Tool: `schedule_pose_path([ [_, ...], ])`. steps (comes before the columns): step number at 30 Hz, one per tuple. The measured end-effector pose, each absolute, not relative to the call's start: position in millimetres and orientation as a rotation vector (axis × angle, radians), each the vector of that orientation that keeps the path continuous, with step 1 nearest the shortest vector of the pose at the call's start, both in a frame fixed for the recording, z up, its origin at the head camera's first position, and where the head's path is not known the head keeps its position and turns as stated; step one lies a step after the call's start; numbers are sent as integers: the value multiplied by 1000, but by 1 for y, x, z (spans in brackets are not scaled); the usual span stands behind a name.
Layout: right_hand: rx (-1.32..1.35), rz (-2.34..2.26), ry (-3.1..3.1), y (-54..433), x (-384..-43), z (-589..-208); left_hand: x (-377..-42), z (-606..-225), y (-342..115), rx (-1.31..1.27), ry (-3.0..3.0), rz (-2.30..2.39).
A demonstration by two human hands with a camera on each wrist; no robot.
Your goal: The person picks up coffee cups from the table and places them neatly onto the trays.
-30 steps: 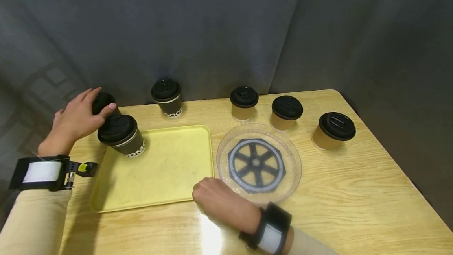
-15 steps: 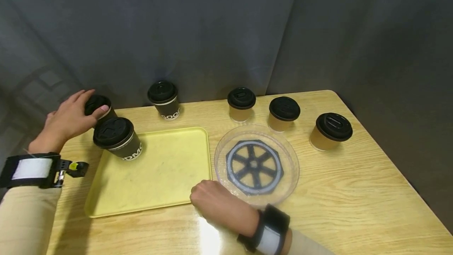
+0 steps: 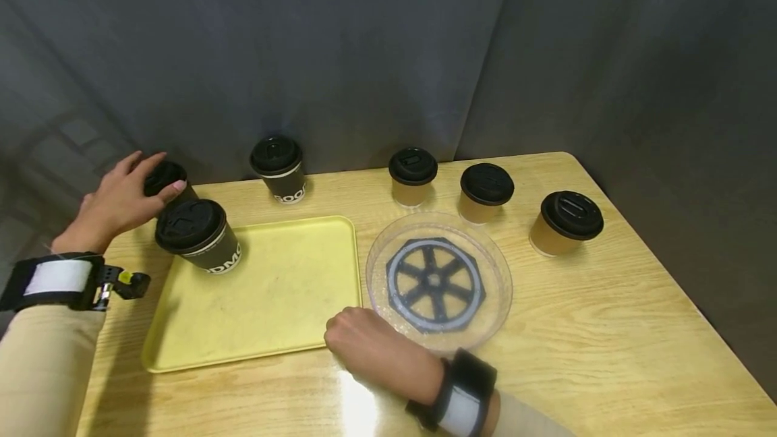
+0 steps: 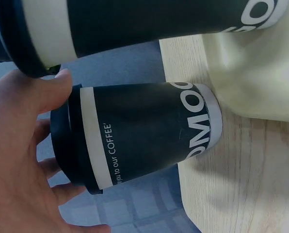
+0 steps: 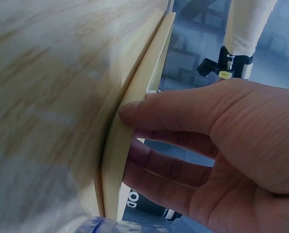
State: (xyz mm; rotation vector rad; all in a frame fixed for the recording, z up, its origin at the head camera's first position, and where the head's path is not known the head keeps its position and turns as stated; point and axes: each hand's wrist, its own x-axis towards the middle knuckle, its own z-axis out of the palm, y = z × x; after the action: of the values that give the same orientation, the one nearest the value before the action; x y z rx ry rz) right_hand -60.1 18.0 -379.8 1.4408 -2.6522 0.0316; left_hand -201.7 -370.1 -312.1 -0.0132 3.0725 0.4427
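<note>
My left hand (image 3: 121, 197) reaches to the table's back left corner and grips the black lid of a dark paper coffee cup (image 4: 139, 131). In the left wrist view the thumb lies at the near side of the lid, with the fingers behind it. This cup stands upright on the wood just beyond the tray. Another dark lidded cup (image 3: 191, 228) stands at the left of the yellow tray (image 3: 285, 288), close by my left thumb. My right hand (image 3: 364, 342) pinches the tray's rim near its front right corner, thumb outside and fingers inside in the right wrist view.
A third dark cup (image 3: 285, 177) stands behind the tray. Right of the tray lies a clear round dish (image 3: 500, 288) with a dark spoked pattern. Several smaller brown cups, including one brown cup (image 3: 558, 224) at the right, stand beyond it. A grey curtain (image 3: 364, 52) hangs behind.
The whole head view has shifted slightly, moving things a little left in it. Both hands keep their places at the cup and the tray rim.
</note>
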Motion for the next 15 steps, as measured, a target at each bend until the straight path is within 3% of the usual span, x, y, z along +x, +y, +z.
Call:
schedule_pose_path([
  [15,1443,50,-2648,18,-61,-379,-207,-313,-372,9,3030,411],
])
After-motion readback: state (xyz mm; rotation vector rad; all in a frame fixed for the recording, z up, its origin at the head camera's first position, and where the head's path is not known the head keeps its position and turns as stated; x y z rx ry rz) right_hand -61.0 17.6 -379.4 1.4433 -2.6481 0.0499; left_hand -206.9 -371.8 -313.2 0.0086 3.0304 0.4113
